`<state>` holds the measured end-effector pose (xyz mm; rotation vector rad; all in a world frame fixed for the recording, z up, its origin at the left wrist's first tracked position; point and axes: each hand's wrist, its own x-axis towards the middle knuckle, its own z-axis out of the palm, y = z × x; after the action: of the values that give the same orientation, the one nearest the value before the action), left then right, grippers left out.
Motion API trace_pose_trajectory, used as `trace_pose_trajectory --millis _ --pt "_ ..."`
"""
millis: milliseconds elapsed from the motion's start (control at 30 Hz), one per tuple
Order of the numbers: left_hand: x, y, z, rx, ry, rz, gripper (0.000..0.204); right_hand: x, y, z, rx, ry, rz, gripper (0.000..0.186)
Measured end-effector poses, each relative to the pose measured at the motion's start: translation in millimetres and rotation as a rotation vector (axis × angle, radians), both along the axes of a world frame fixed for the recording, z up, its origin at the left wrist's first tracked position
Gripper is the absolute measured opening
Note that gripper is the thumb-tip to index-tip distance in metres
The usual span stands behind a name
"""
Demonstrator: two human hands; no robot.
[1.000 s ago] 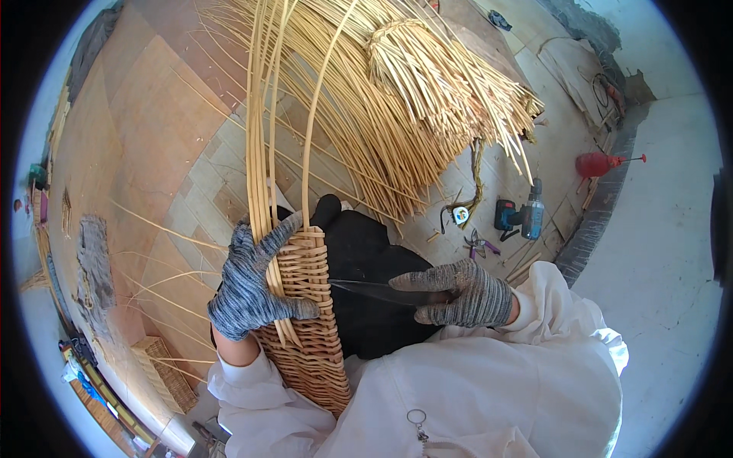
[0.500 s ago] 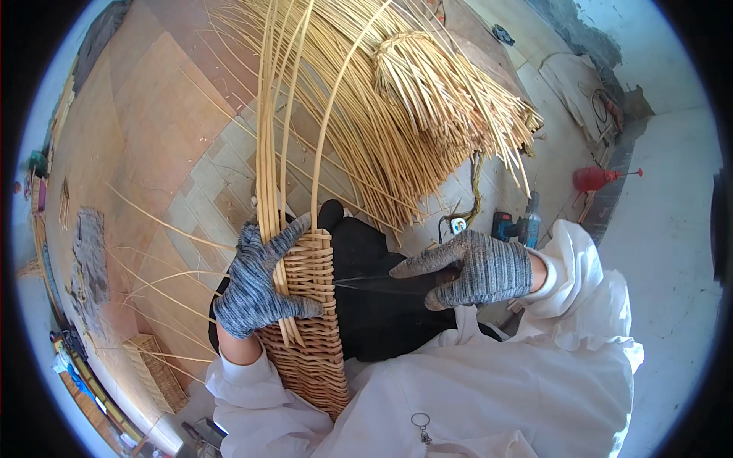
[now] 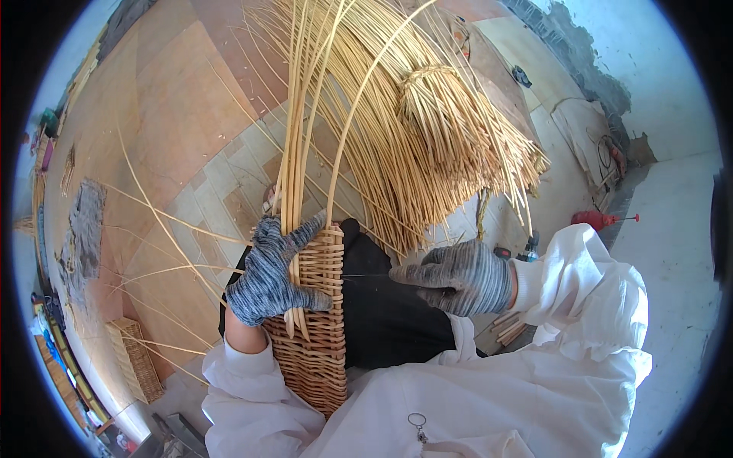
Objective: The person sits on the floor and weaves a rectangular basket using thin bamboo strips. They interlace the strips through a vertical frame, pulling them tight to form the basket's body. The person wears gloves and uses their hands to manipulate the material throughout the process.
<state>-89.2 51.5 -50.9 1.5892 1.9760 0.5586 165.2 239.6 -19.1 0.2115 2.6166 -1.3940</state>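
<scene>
A woven wicker basket [image 3: 309, 359] lies across my lap, with several long pale rods [image 3: 286, 179] standing up past its far end. My left hand [image 3: 269, 276], in a grey striped knit glove, is closed round the lower part of these rods and presses them to the weave, its thumb lying over the side wall. To the right of the basket, my gloved right hand [image 3: 469, 276] is closed in a pinch. A thin, straight, wire-like strand [image 3: 366, 275] runs from its fingertips to the basket's edge; whether it is wire or thread I cannot tell.
A large bundle of wicker rods [image 3: 450, 145] lies on the floor ahead. Curved loose rods [image 3: 172, 229] stick out leftward from the basket. Another wicker piece [image 3: 135, 359] lies at the lower left. A red pump bottle [image 3: 594, 220] and a partly hidden power drill [image 3: 530, 246] are at the right.
My right hand has closed its fingers and tilted, staying right of the basket. My left hand keeps its grip on the rods. The whole view has shifted slightly, and my right sleeve now covers most of the drill.
</scene>
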Motion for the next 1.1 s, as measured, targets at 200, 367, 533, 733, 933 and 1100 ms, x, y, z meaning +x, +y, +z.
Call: trace_pose_trajectory --millis 200,367,533,733,933,1100 --pt "-1.7 1.1 1.5 -0.023 -0.045 0.022 0.107 -13.9 -2.4 12.0 -0.412 -0.345 -0.182 0.045" --pt "-1.0 -4.0 -1.7 -0.014 -0.048 0.046 0.105 -10.8 -1.9 -30.7 0.051 0.314 0.028 0.042" --pt "-1.2 -4.6 -4.4 0.015 -0.036 0.030 0.104 -24.3 -3.9 16.7 -0.190 -0.190 -0.146 0.041" --pt "-0.5 -3.1 -2.4 0.080 0.064 -0.008 0.104 -26.4 7.4 12.2 0.289 0.262 0.159 0.042" --pt "-0.9 -4.5 -0.5 0.017 0.052 0.018 0.103 -31.1 3.8 3.4 0.087 0.186 0.085 0.042" --pt "1.4 -4.9 1.8 0.033 0.248 -0.008 0.105 -41.3 -12.2 27.0 -0.431 -0.216 -0.238 0.037"
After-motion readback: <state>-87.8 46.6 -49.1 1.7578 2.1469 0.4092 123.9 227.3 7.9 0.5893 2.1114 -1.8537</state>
